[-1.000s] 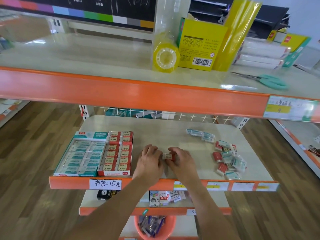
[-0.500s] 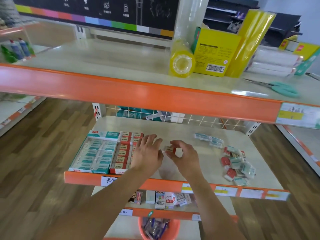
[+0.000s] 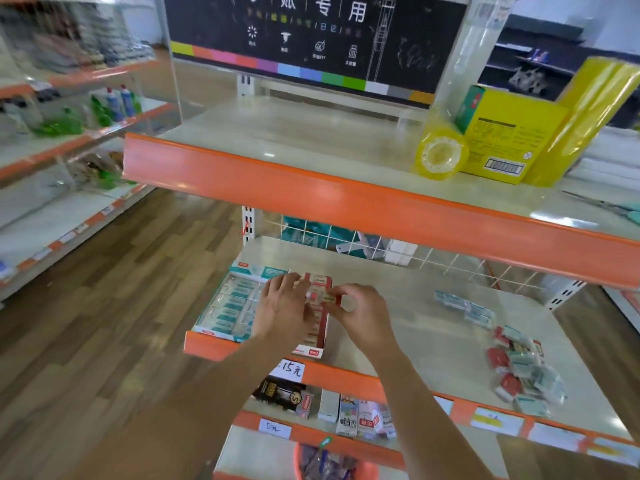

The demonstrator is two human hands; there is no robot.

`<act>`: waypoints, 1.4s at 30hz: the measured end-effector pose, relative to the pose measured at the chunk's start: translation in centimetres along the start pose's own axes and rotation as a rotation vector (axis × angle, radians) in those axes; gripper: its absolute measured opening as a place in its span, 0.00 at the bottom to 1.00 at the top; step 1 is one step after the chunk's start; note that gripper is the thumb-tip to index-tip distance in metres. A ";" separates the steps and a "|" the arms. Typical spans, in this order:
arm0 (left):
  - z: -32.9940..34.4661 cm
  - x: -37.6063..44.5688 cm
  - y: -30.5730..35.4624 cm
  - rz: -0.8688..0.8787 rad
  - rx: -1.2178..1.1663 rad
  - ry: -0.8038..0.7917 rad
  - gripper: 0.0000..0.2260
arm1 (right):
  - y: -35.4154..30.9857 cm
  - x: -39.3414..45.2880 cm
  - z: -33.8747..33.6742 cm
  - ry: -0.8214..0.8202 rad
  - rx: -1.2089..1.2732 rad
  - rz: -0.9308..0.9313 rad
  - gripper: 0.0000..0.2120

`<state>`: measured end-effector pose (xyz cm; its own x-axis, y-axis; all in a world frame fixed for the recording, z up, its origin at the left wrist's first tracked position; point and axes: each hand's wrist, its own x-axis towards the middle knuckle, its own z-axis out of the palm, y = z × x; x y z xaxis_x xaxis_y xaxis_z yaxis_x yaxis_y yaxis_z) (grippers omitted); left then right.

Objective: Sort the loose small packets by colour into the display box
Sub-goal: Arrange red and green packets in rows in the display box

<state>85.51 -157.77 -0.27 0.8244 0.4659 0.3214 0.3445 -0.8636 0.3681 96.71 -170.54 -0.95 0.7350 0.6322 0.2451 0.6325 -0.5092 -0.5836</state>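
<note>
We see a small red packet [image 3: 330, 298] pinched between the thumb and curled fingers of the right hand [image 3: 360, 315], held just over the right-hand edge of the display box [image 3: 221, 336]; motion blur smears its print, so we cannot read it. Just left of those fingers, the left hand [image 3: 284, 311] lies over the red column of the box with its fingers straight and spread, fingertips resting on the packets there; it covers most of that column, and we cannot tell how full it is beneath the palm. Further left of the fingers the teal column shows rows of packets, blurred. The box sits at the front left of the middle shelf [image 3: 415, 299], its near corner partly hidden by the left forearm. Well to the right of the fingers lies a loose heap of red and teal packets [image 3: 523, 370], and beyond it a few teal packets [image 3: 464, 306] apart. Above, a roll of yellow tape [image 3: 440, 155] and a yellow carton [image 3: 502, 140] stand on the upper shelf, the scene's right edge cutting off what lies past them.
</note>
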 end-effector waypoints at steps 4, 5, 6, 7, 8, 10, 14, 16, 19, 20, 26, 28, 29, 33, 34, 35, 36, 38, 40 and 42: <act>-0.5 -0.3 -0.9 -0.014 -0.010 -0.005 0.16 | -0.9 0.1 0.7 -0.024 -0.034 0.014 0.13; -0.6 -0.4 -1.0 -0.013 0.003 -0.015 0.16 | -1.1 0.2 0.9 -0.030 -0.034 0.021 0.13; -0.6 -0.4 -1.2 -0.014 0.017 -0.027 0.17 | -1.2 0.2 1.1 -0.035 -0.034 0.023 0.13; -0.6 -0.5 -1.3 -0.015 0.028 -0.036 0.18 | -1.4 0.2 1.4 -0.038 -0.032 0.025 0.12; -0.7 -0.5 -1.4 -0.016 0.035 -0.041 0.18 | -1.5 0.2 1.6 -0.043 -0.036 0.029 0.12; -0.8 -0.5 -1.4 -0.013 0.036 -0.044 0.19 | -1.4 0.2 2.0 -0.048 -0.070 0.046 0.11; -0.8 -0.6 -1.5 0.000 0.029 -0.058 0.18 | -1.1 0.4 2.5 -0.051 -0.086 0.086 0.09; -0.7 -0.6 -1.4 -0.002 0.027 -0.058 0.18 | -1.1 0.5 2.7 -0.051 -0.086 0.087 0.09; -0.6 -0.6 -1.2 0.000 0.028 -0.062 0.18 | -1.1 0.7 3.1 -0.045 -0.079 0.101 0.08; -0.6 -0.6 -1.1 0.000 0.019 -0.057 0.18 | -1.0 0.7 3.3 -0.041 -0.068 0.104 0.08; -0.1 -0.6 -0.8 0.000 -0.006 -0.050 0.17 | -0.8 0.4 3.9 -0.009 0.022 0.064 0.08; 0.0 -0.7 -0.5 0.014 -0.038 -0.033 0.17 | -0.8 0.3 3.7 0.002 0.035 0.055 0.09; 0.1 -0.6 -0.3 0.025 -0.053 -0.024 0.17 | -0.7 0.2 3.5 0.013 0.046 0.053 0.10; 0.8 -0.2 1.1 0.062 -0.067 -0.025 0.15 | 0.5 -0.4 2.4 0.054 0.075 0.061 0.09; 1.1 -0.1 1.6 0.069 -0.061 -0.034 0.15 | 0.9 -0.5 2.1 0.064 0.076 0.066 0.08; 1.3 0.1 2.0 0.078 -0.052 -0.042 0.15 | 1.4 -0.6 1.7 0.075 0.076 0.071 0.09; 1.6 0.1 2.5 0.092 -0.046 -0.049 0.15 | 1.9 -0.7 1.3 0.078 0.070 0.082 0.09; 2.1 0.2 3.5 0.129 -0.055 -0.064 0.15 | 2.8 -1.2 0.5 0.074 0.045 0.111 0.10; 2.6 0.3 4.7 0.159 -0.063 -0.093 0.16 | 3.7 -1.7 -0.3 0.078 0.029 0.148 0.12; 3.1 0.4 5.7 0.179 -0.071 -0.115 0.17 | 4.8 -2.3 -1.0 0.090 0.016 0.185 0.13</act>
<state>89.24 -163.09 -0.73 0.9167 0.2782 0.2868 0.1594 -0.9128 0.3761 98.25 -174.99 -3.54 0.8575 0.4737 0.2008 0.4817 -0.6021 -0.6368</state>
